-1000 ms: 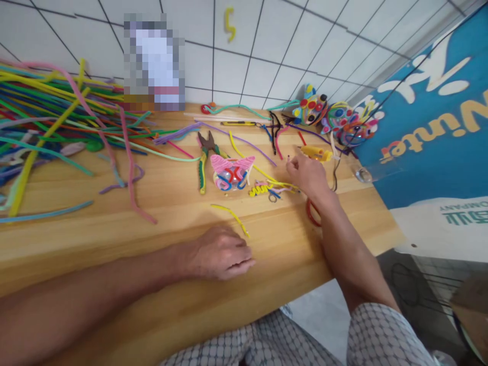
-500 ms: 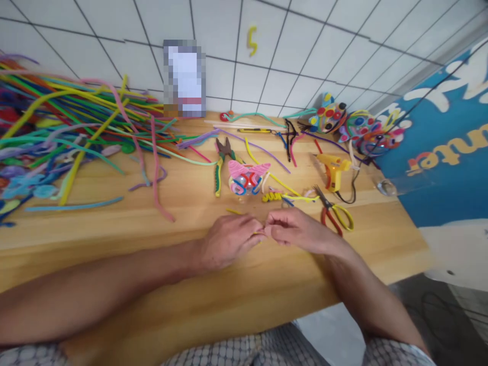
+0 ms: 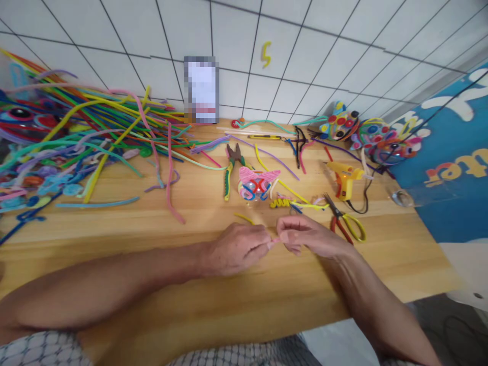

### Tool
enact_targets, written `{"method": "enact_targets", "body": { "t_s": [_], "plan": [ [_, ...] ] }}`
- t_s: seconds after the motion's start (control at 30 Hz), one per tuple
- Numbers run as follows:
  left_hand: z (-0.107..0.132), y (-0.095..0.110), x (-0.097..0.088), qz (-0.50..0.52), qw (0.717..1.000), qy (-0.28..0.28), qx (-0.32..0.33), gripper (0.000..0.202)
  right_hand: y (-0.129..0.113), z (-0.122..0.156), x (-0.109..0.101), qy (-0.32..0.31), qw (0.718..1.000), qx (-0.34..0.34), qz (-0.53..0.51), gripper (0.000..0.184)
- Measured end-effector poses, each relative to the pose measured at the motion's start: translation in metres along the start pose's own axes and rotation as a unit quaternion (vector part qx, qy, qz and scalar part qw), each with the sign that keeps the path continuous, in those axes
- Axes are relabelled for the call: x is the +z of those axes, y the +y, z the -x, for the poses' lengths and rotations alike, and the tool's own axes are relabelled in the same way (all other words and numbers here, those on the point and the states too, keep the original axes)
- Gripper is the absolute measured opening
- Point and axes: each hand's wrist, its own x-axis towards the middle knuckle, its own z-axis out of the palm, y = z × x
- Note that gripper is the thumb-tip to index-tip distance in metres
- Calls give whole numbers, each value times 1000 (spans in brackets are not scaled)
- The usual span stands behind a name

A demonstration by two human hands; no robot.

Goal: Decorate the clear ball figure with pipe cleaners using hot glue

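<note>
Both my hands meet over the front middle of the wooden table (image 3: 183,310). My left hand (image 3: 238,248) is closed, its fingertips pinching a short piece of pink pipe cleaner (image 3: 275,241). The same piece is pinched from the other side between thumb and fingers of my right hand (image 3: 310,236). Most of it is hidden by the fingers. Just beyond stands a clear ball-like figure (image 3: 255,190) with pink ears and red and blue curls. A short yellow pipe cleaner (image 3: 244,218) lies near my left hand.
Green-handled pliers (image 3: 227,178), red-and-yellow-handled pliers (image 3: 348,223) and a yellow glue gun (image 3: 345,179) lie around the figure. A heap of coloured pipe cleaners (image 3: 99,127) covers the left. A phone (image 3: 202,89) leans on the tiled wall; decorated figures (image 3: 339,122) sit at back right.
The view has shifted, so the table's things appear further right and slightly lower. My hands stay together at the pink piece, with the right fingers slightly shifted around it.
</note>
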Motion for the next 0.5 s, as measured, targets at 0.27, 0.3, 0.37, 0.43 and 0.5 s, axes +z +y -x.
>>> {"method": "enact_targets", "body": {
  "t_s": [0.27, 0.3, 0.37, 0.43, 0.5],
  "plan": [
    [-8, 10, -11, 219, 949, -13, -225, 42, 9, -16, 16, 99, 988, -121, -5, 46],
    [-8, 9, -12, 220, 948, -17, -229, 42, 10, -17, 17, 115, 986, -124, 13, 46],
    [-8, 8, -12, 220, 948, -22, -231, 42, 10, -16, 15, 148, 980, -129, 40, 45],
    [-8, 8, -13, 221, 948, -20, -226, 42, 8, -13, 9, 195, 969, -143, 42, 43],
    [-8, 7, -14, 226, 948, -13, -225, 43, 3, -7, 0, 266, 950, -156, 40, 40]
  ]
}}
